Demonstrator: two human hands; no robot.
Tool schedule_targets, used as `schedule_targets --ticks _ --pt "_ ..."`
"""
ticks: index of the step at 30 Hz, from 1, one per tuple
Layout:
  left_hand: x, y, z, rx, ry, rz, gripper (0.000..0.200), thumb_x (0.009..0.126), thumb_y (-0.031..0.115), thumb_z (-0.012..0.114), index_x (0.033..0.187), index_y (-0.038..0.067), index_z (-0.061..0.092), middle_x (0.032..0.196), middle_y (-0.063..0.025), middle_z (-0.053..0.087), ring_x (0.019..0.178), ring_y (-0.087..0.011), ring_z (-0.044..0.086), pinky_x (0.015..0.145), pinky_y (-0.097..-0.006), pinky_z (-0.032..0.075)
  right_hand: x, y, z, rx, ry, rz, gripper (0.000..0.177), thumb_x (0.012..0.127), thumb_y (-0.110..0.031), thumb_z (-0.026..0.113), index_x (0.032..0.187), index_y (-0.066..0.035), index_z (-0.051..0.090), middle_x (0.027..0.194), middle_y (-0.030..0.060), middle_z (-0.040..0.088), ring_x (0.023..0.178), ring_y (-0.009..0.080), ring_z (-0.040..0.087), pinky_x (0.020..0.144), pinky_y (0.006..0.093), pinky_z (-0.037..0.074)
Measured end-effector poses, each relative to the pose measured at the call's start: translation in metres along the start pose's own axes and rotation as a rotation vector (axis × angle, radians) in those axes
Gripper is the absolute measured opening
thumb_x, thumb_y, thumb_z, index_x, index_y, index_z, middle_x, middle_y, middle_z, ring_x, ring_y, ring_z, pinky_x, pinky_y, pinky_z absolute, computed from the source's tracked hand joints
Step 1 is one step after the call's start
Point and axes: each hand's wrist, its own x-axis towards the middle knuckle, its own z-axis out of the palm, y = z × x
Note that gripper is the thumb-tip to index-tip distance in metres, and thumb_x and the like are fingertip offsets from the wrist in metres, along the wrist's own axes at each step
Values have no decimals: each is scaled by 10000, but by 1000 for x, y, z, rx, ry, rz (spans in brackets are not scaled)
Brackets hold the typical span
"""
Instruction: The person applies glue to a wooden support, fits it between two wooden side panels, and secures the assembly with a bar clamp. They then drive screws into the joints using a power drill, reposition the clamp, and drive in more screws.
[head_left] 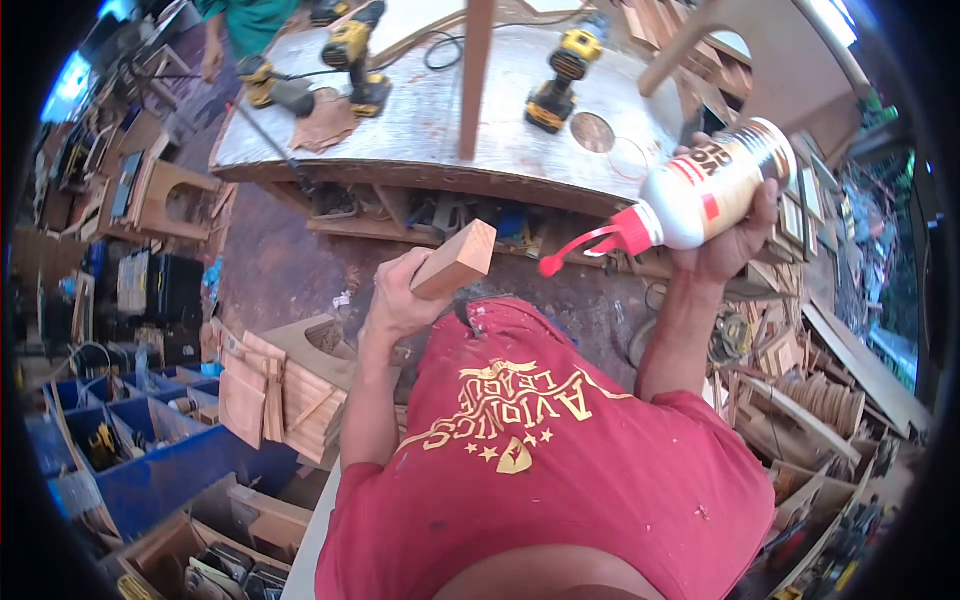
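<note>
Through my view, the bench (425,130) has a pale, scuffed top in a cluttered workshop, with two yellow-and-black drills (355,60) (562,75) and a brown cloth (325,122) on it. Beyond its left end I see another person's arm (213,50). The dark floor (265,260) lies on the near side of the bench; left of that, well apart from the bench, a blue divided bin (200,480) holds tools and small parts. Nearer than the bench, my left hand (402,300) has its grip closed around a squared wood block (455,262). My right hand (735,235), by the bench's right end, has its grip wrapped around a white glue bottle (712,190), tilted with its red nozzle (625,232) downward; I cannot see its contents.
</note>
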Motion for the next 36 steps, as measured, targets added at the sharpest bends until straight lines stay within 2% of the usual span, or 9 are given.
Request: schedule_targets --ticks 2,6,13,15,19,22,25,30,36 --pt "7 9 11 13 -131 -48 267 693 54 705 949 5 645 819 -128 682 712 -228 669 675 -320 510 -7 -4 -7 95 19 54 696 922 -505 543 1356 25 421 1183 262 605 1012 381 645 898 493 541" --pt "25 31 53 -56 -257 -90 331 643 56 727 964 13 659 827 -158 692 788 -282 707 707 -346 532 -18 -27 -41 -148 149 -100 652 935 -498 538 1357 -12 433 1194 236 602 1067 346 626 902 451 546" --pt "46 43 124 -143 -284 -41 347 648 53 748 982 22 660 839 -152 695 786 -284 706 707 -347 531 -15 -86 -78 -92 192 -100 668 943 -482 568 1372 6 411 1287 215 552 1183 370 571 982 493 509" --pt "52 47 138 -126 -258 19 353 662 68 761 994 24 652 852 -149 691 790 -299 702 699 -351 531 -11 -91 -69 -164 210 -182 635 930 -412 614 1360 9 410 1234 197 574 1115 340 608 956 479 523" --pt "64 59 160 -181 -176 47 257 676 39 689 921 6 618 743 -81 629 664 -171 621 648 -316 495 -11 -94 -70 -182 183 -192 637 917 -366 648 1377 -11 390 1222 192 577 1087 333 626 923 468 548" --pt "67 63 164 -204 -162 53 269 675 37 689 935 9 625 749 -87 634 665 -176 625 652 -314 498 -10 -94 -77 -188 185 -176 653 928 -409 613 1385 -2 386 1249 204 566 1125 352 605 942 480 533" --pt "66 52 160 -163 -236 59 374 648 63 764 995 17 633 869 -158 682 798 -327 693 690 -358 530 -11 -92 -80 -224 180 -187 688 952 -471 551 1385 38 388 1305 243 536 1190 386 567 983 505 506" --pt "65 45 148 -136 -237 112 410 627 73 788 998 13 622 892 -168 677 827 -356 681 711 -376 532 -17 -92 -62 -217 224 -133 644 916 -433 610 1370 -28 398 1177 178 595 1096 334 617 937 472 531" --pt "64 37 142 -175 -268 97 396 640 66 768 1001 3 619 901 -170 678 831 -357 680 720 -372 532 -28 -87 -52 -236 247 -163 621 939 -424 575 1393 -49 375 1183 187 590 1086 337 614 940 475 524"
